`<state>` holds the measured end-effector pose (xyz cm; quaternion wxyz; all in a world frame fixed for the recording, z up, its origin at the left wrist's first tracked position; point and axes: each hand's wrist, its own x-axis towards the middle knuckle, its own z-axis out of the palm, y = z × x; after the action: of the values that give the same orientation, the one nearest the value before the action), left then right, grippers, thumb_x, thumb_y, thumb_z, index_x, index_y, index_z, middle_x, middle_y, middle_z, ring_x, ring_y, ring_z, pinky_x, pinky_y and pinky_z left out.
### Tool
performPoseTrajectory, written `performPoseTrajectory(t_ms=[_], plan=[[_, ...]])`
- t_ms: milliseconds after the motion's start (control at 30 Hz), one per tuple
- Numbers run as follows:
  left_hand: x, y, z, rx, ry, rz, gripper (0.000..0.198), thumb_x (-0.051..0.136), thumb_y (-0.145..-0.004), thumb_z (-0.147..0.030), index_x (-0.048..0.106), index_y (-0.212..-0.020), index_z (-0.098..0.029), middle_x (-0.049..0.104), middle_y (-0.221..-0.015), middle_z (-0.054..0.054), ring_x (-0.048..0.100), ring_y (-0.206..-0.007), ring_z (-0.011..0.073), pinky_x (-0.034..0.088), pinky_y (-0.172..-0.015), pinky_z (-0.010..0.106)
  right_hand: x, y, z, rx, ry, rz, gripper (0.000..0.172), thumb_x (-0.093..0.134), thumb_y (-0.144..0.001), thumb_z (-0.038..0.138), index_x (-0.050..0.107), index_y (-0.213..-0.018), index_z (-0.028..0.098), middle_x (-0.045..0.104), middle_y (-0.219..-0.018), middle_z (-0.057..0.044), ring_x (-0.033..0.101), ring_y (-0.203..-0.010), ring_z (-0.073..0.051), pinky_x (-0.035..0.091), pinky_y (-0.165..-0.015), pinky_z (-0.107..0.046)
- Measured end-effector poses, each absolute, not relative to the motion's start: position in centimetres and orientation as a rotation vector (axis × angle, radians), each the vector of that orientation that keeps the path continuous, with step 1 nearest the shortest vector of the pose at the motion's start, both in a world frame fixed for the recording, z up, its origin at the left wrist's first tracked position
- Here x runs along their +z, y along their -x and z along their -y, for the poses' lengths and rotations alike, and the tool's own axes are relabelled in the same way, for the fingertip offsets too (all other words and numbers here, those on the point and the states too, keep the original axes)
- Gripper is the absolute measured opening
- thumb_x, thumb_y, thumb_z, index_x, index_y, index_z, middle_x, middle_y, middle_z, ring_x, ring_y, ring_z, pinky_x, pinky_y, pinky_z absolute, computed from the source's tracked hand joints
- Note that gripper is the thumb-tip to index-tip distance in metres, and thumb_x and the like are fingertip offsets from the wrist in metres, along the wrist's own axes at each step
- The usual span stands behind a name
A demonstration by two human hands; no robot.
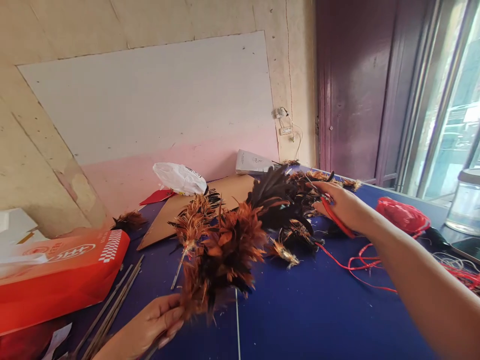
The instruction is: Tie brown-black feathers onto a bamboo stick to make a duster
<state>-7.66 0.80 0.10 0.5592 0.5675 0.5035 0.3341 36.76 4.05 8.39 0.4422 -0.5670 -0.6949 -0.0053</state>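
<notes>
My left hand (159,320), at the bottom left of centre, is closed round the lower end of a brown and black feather duster (228,245). The duster slants up and right over the blue table (300,310). At the right my right hand (335,202) is closed on red-handled scissors (335,217), held near the dark loose feathers (300,192). A smaller bundle of feathers on a stick (193,222) lies just behind the duster. Red string (348,267) runs across the table below my right hand.
An orange-red bag (63,280) and thin sticks (112,310) are at the left. Cardboard (161,225), a white plastic bag (180,178) and a grey box (253,162) lie at the back. A red bundle (403,216) and a clear jar (465,202) stand at the right.
</notes>
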Motion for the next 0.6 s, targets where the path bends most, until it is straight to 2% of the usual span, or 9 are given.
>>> performPoseTrajectory(t_ms=[67, 133, 200, 300, 400, 600], plan=[[0.0, 7.7, -1.0, 0.738, -1.383, -1.141, 0.029, 0.067, -0.068, -0.042, 0.065, -0.074, -0.013, 0.042, -0.051, -0.002, 0.029, -0.044, 0.0076, 0.026, -0.042, 0.021, 8.2, -36.9, -4.0, 0.099, 1.418, 1.758, 0.043, 0.052, -0.076, 0.031, 0.053, -0.117, 0.018, 0.063, -0.086, -0.006, 0.058, -0.068, -0.019, 0.045, -0.061, -0.028], [0.0, 7.6, -1.1, 0.736, -1.419, -1.103, 0.032, 0.060, -0.074, -0.045, 0.063, -0.079, -0.014, 0.040, -0.054, -0.003, 0.028, -0.047, 0.0076, 0.025, -0.044, 0.021, 8.1, -36.9, -3.9, 0.201, 1.447, 1.831, 0.039, 0.051, -0.078, 0.036, 0.055, -0.112, 0.018, 0.058, -0.065, -0.001, 0.052, -0.053, -0.015, 0.040, -0.050, -0.025], [0.0, 7.4, -1.1, 0.779, -1.408, -1.101, 0.033, 0.057, -0.076, -0.047, 0.062, -0.079, -0.015, 0.038, -0.055, -0.004, 0.027, -0.048, 0.0077, 0.024, -0.045, 0.021, 8.1, -36.5, -3.5, 0.241, 1.502, 1.924, 0.033, 0.051, -0.077, 0.039, 0.059, -0.102, 0.017, 0.053, -0.055, 0.001, 0.047, -0.047, -0.013, 0.036, -0.046, -0.024], [0.1, 6.9, -0.9, 0.799, -1.360, -1.109, 0.034, 0.056, -0.076, -0.048, 0.060, -0.077, -0.015, 0.037, -0.054, -0.004, 0.026, -0.048, 0.0078, 0.022, -0.045, 0.021, 8.0, -35.5, -3.2, 0.288, 1.536, 2.095, 0.023, 0.051, -0.077, 0.038, 0.061, -0.082, 0.018, 0.055, -0.054, 0.001, 0.046, -0.048, -0.012, 0.033, -0.046, -0.023], [0.2, 6.5, -0.8, 0.772, -1.378, -1.088, 0.034, 0.056, -0.075, -0.049, 0.059, -0.077, -0.015, 0.036, -0.055, -0.004, 0.026, -0.048, 0.0082, 0.022, -0.045, 0.022, 7.7, -34.6, -3.3, 0.269, 1.499, 2.160, 0.019, 0.052, -0.075, 0.037, 0.059, -0.074, 0.019, 0.058, -0.058, 0.000, 0.048, -0.051, -0.013, 0.034, -0.048, -0.023], [-0.2, 6.3, -0.8, 0.692, -1.444, -1.030, 0.031, 0.057, -0.076, -0.046, 0.059, -0.081, -0.016, 0.036, -0.056, -0.004, 0.024, -0.048, 0.0079, 0.021, -0.044, 0.022, 7.0, -33.9, -4.3, 0.153, 1.475, 1.892, 0.027, 0.052, -0.075, 0.038, 0.060, -0.090, 0.017, 0.057, -0.058, -0.001, 0.048, -0.052, -0.013, 0.035, -0.048, -0.023]])
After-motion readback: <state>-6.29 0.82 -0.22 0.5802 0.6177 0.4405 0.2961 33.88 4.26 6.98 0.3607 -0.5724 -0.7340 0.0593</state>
